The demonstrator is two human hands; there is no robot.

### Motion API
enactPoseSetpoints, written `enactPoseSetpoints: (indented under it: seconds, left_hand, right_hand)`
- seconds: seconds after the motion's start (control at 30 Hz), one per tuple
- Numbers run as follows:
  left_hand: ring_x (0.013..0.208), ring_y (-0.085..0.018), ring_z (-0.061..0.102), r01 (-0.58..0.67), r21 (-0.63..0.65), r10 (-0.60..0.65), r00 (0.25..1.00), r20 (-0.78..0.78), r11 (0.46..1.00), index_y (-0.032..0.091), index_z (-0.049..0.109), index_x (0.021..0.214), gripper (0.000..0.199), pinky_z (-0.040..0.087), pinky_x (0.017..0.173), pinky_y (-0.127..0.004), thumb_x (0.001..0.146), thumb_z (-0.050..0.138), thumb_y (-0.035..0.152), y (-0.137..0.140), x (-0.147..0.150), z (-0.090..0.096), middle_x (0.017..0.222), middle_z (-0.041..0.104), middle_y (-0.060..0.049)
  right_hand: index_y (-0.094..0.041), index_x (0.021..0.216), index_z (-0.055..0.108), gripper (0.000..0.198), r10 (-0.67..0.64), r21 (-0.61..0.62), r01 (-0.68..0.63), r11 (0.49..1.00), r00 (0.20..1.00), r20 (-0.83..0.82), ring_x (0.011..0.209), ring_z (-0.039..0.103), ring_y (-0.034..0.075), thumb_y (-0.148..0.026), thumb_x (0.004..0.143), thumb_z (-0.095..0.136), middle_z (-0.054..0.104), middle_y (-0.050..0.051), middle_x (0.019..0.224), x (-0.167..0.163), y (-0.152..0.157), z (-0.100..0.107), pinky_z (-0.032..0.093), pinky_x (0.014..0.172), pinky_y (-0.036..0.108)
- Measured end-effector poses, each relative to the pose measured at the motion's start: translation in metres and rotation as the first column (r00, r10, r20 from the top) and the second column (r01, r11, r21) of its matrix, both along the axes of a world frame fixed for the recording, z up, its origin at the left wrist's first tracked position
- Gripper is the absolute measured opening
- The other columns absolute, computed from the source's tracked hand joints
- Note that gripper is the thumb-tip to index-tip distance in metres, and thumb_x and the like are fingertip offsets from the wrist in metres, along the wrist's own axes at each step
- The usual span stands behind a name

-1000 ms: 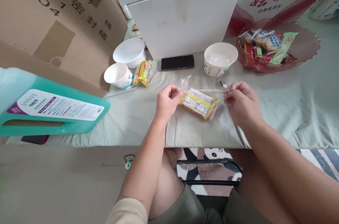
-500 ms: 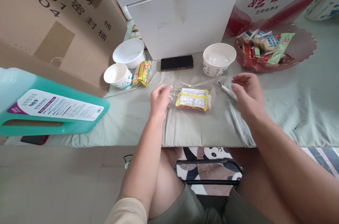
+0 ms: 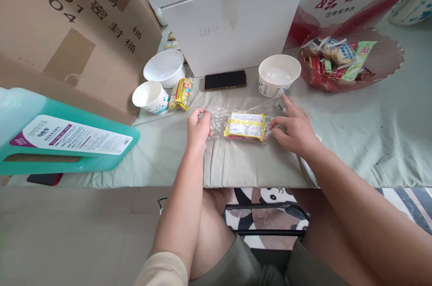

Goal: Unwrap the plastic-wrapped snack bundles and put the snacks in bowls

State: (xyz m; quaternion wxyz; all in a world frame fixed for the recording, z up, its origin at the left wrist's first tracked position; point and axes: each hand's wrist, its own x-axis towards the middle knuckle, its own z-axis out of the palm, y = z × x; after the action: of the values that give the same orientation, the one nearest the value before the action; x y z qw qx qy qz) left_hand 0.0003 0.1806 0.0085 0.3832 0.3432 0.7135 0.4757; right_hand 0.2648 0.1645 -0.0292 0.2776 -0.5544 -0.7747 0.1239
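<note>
A clear plastic bag [image 3: 218, 120] lies flat on the cloth-covered table, with a small yellow-and-white snack packet [image 3: 245, 125] inside, its printed label upward. My left hand [image 3: 198, 127] is closed on the bag's left end. At the right end, the thumb and a finger of my right hand [image 3: 294, 128] pinch the bag close beside the packet, while other fingers stretch toward a paper bowl [image 3: 279, 76]. Beneath my right hand runs a slim white object [image 3: 306, 170], mostly hidden, so I cannot tell its kind.
Behind the bag lies a black phone [image 3: 225, 80]. To the left are a paper cup [image 3: 150, 97], a white plastic bowl [image 3: 164, 68], a yellow snack pack [image 3: 182, 93], a green liquid jug [image 3: 111, 153] and a cardboard box [image 3: 111, 70]. A snack bowl [image 3: 384, 58] stands at right.
My right hand has come down and left onto the bag's right end, covering much of the slim white object. My left hand has shifted slightly left, and the bag looks more spread out.
</note>
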Motion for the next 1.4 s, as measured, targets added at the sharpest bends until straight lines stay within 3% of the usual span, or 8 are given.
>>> enactPoseSetpoints:
  seconds: [0.13, 0.37, 0.53, 0.67, 0.8, 1.0, 1.2, 1.4]
  left_hand:
    - [0.035, -0.009, 0.039, -0.015, 0.007, 0.015, 1.000, -0.020, 1.000, 0.022, 0.057, 0.076, 0.004, 0.025, 0.037, -0.020, 0.076, 0.059, 0.019, 0.002, -0.001, 0.000, 0.044, 0.044, 0.008]
    - [0.044, -0.008, 0.040, -0.127, 0.106, 0.123, 0.992, 0.042, 0.986, 0.021, 0.048, 0.062, 0.014, 0.025, 0.041, -0.021, 0.073, 0.057, 0.018, 0.004, -0.009, -0.001, 0.050, 0.041, 0.007]
    - [0.056, -0.009, 0.046, -0.104, 0.084, 0.102, 0.995, 0.019, 0.991, 0.020, 0.055, 0.074, 0.008, 0.035, 0.051, -0.021, 0.070, 0.060, 0.016, 0.007, -0.012, -0.009, 0.065, 0.052, 0.004]
    - [0.077, -0.011, 0.059, 0.016, 0.151, -0.021, 0.999, 0.034, 0.988, 0.022, 0.059, 0.098, 0.037, 0.047, 0.069, -0.023, 0.064, 0.067, 0.009, 0.007, -0.009, -0.012, 0.096, 0.066, 0.000]
    - [0.063, -0.011, 0.056, 0.142, 0.145, -0.148, 0.988, 0.034, 0.979, 0.022, 0.059, 0.096, 0.031, 0.044, 0.062, -0.023, 0.068, 0.072, 0.015, 0.005, -0.003, -0.011, 0.071, 0.060, 0.004]
    - [0.042, -0.007, 0.038, 0.078, 0.156, -0.085, 0.996, 0.040, 0.985, 0.019, 0.054, 0.065, 0.022, 0.030, 0.043, -0.021, 0.080, 0.069, 0.026, 0.004, 0.001, -0.008, 0.053, 0.043, 0.007]
    - [0.043, -0.008, 0.034, 0.069, 0.099, -0.067, 0.997, -0.023, 0.993, 0.019, 0.056, 0.064, 0.027, 0.024, 0.040, -0.022, 0.086, 0.065, 0.031, 0.005, -0.007, -0.013, 0.052, 0.041, 0.006]
    - [0.051, -0.010, 0.039, 0.202, 0.163, -0.174, 0.970, -0.171, 0.966, 0.019, 0.055, 0.059, 0.031, 0.028, 0.049, -0.022, 0.085, 0.066, 0.032, 0.007, -0.007, -0.019, 0.052, 0.045, 0.004]
  right_hand:
    - [-0.021, 0.075, 0.069, 0.014, -0.052, 0.049, 0.057, 0.997, 0.995, -0.089, 0.148, 0.034, 0.046, -0.020, 0.078, 0.056, 0.038, 0.012, 0.162, 0.002, 0.001, 0.002, 0.037, 0.108, 0.068]
    - [-0.025, 0.071, 0.057, 0.013, -0.150, 0.070, 0.195, 0.978, 0.900, -0.410, 0.119, 0.064, 0.033, -0.014, 0.075, 0.051, 0.070, 0.009, 0.123, 0.007, -0.005, 0.020, 0.047, 0.103, 0.056]
    - [-0.025, 0.068, 0.043, 0.014, -0.056, 0.004, 0.072, 0.997, 0.801, -0.597, 0.120, 0.064, 0.032, -0.021, 0.081, 0.045, 0.076, 0.007, 0.105, 0.005, -0.012, 0.027, 0.047, 0.102, 0.054]
    - [-0.026, 0.080, 0.050, 0.011, 0.067, -0.023, -0.082, 0.996, 0.922, -0.381, 0.109, 0.069, 0.031, -0.033, 0.085, 0.057, 0.077, 0.008, 0.101, -0.002, -0.015, 0.031, 0.051, 0.092, 0.047]
    - [-0.024, 0.106, 0.062, 0.026, 0.079, -0.138, -0.099, 0.985, 0.986, -0.147, 0.067, 0.068, 0.021, -0.035, 0.083, 0.060, 0.075, 0.005, 0.088, -0.010, -0.016, 0.028, 0.047, 0.064, 0.035]
    - [-0.026, 0.087, 0.069, 0.018, 0.068, -0.221, -0.063, 0.973, 0.998, 0.016, 0.047, 0.051, 0.015, -0.035, 0.087, 0.054, 0.069, 0.000, 0.063, -0.010, -0.018, 0.030, 0.031, 0.050, 0.030]
    - [-0.025, 0.074, 0.058, 0.022, 0.187, -0.434, -0.071, 0.898, 0.955, 0.231, 0.053, 0.056, 0.018, -0.045, 0.078, 0.068, 0.065, -0.001, 0.062, 0.000, -0.027, 0.042, 0.030, 0.046, 0.029]
    - [-0.021, 0.120, 0.061, 0.045, 0.252, -0.058, -0.245, 0.968, 0.944, 0.212, 0.110, 0.065, 0.036, -0.037, 0.079, 0.072, 0.063, 0.018, 0.130, -0.012, -0.033, 0.038, 0.054, 0.086, 0.049]
